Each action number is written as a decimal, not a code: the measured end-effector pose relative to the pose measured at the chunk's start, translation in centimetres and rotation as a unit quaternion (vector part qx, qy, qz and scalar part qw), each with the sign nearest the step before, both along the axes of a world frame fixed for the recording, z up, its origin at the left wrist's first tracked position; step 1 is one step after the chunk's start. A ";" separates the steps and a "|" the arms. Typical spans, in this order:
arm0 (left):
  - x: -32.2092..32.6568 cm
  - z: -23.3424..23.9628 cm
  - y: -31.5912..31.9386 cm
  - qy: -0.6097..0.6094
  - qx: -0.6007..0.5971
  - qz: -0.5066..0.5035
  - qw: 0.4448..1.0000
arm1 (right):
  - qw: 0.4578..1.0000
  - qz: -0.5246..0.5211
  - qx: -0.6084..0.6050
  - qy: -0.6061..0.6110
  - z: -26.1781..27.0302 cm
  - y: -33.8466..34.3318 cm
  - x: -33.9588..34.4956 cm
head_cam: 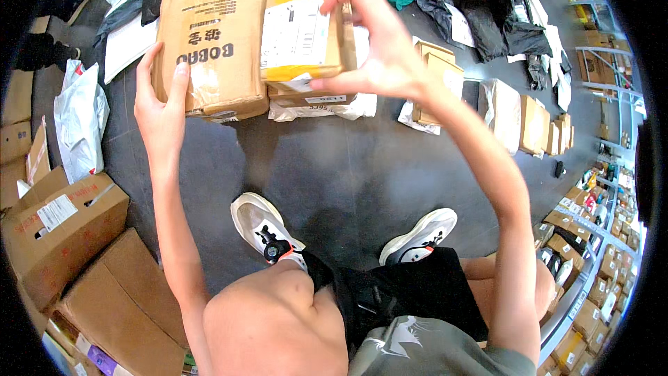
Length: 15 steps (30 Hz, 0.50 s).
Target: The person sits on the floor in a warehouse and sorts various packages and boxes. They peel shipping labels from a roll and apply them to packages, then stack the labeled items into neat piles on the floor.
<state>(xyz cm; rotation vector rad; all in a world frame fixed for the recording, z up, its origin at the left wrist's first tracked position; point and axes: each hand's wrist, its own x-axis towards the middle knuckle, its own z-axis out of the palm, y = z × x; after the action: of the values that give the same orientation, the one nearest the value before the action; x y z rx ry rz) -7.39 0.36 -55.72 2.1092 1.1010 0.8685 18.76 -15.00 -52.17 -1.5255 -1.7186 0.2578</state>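
Note:
My left hand holds the near left corner of a larger brown cardboard box, its thumb on the printed top face and its fingers along the side. Clear tape runs over that box. Against its right side sits a smaller carton with yellow tape and a white shipping label. My right hand spans this carton, thumb at the near right corner and blurred fingers at the far right. Beneath the carton are another cardboard box and a white plastic mailer, both bearing writing.
Black plastic mailers pile up beyond the boxes. Flat cartons and a row of boxes stand right on the dark floor. Large cartons and a white bag lie left; loaded metal shelving lines the right.

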 end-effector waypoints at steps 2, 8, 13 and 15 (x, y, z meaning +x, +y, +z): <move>-0.7 -0.6 0.8 -0.083 -0.174 -0.029 0.981 | 0.994 -0.041 -0.024 0.098 -4.5 -0.9 -1.6; -1.7 -0.4 1.3 -0.217 -0.296 -0.097 0.925 | 1.000 -0.007 -0.026 0.007 -5.6 -1.3 -1.6; -6.2 -7.4 4.2 -0.288 -0.417 -0.005 0.862 | 0.993 0.056 -0.105 0.009 -1.8 -2.9 0.7; -3.4 -5.8 1.9 -0.244 -0.215 -0.016 0.945 | 0.992 0.009 -0.095 -0.083 -1.4 -5.7 5.7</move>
<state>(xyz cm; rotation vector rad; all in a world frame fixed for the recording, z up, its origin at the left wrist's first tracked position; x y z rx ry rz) -10.74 2.24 -61.55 1.4459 0.8867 0.9647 24.41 -20.66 -53.59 -1.7107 -1.8821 0.3179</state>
